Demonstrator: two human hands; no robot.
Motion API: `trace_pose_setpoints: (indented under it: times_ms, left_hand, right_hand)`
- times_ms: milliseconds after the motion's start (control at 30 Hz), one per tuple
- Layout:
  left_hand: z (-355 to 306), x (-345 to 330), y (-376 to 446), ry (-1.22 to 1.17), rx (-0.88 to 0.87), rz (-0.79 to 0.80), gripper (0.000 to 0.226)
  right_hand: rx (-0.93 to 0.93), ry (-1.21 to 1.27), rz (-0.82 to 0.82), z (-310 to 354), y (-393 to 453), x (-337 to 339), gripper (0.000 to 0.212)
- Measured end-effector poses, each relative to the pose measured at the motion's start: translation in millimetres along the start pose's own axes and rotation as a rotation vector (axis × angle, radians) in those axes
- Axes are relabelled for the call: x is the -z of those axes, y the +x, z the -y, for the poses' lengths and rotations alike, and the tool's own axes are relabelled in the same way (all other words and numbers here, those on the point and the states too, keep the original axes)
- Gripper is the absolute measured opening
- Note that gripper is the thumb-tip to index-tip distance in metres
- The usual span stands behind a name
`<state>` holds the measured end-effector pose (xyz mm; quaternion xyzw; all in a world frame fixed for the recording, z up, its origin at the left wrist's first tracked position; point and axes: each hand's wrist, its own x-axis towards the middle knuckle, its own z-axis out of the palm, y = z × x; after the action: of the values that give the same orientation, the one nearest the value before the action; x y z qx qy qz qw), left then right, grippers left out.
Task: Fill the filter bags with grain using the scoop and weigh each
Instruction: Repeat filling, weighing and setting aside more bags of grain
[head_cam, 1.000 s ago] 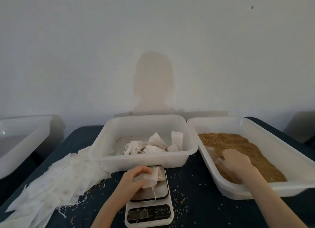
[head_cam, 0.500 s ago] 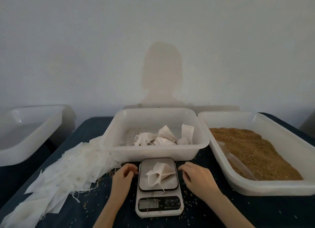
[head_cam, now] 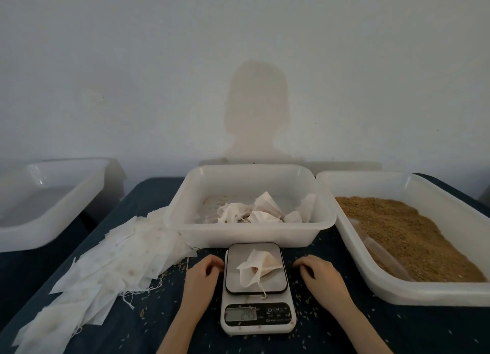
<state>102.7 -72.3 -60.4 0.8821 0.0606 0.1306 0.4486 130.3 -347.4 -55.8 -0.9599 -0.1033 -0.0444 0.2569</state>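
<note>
Hands unchanged, filter bag (head_cam: 258, 269) mouth leftward

The digits on the small white digital kitchen scale (head_cam: 256, 290) are too blurred to read. The translucent white plastic tub at far left (head_cam: 50, 194) and the long spread of flat white paper filter bags (head_cam: 106, 269) are cut off by the frame's left edge; the grain-filled white tub (head_cam: 413, 290) runs off the right edge.

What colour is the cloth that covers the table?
Dark navy blue, with loose grain scattered over the cloth; the head view shows it best.
</note>
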Motion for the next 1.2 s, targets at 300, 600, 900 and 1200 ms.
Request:
trace_pose_setpoints:
  times_ms: [300,600,900,1200]
  left_hand:
    - [0,1,0,0.038,0.004,0.013,0.035]
    - [-2,1,0,0.07,0.004,0.023,0.031]
    - [-4,1,-1,0.054,0.018,0.04,0.032]
    - [0,1,-1,0.036,0.013,0.049,0.031]
  right_hand:
    - [-0.028,0.065,0.011,1,-1,3,0.022]
    - [0.016,0.151,-0.067,9,-5,4,0.026]
    - [0.384,0.18,0.042,77,4,19,0.047]
    - [0.32,0.049,0.097,100,28,33,0.015]
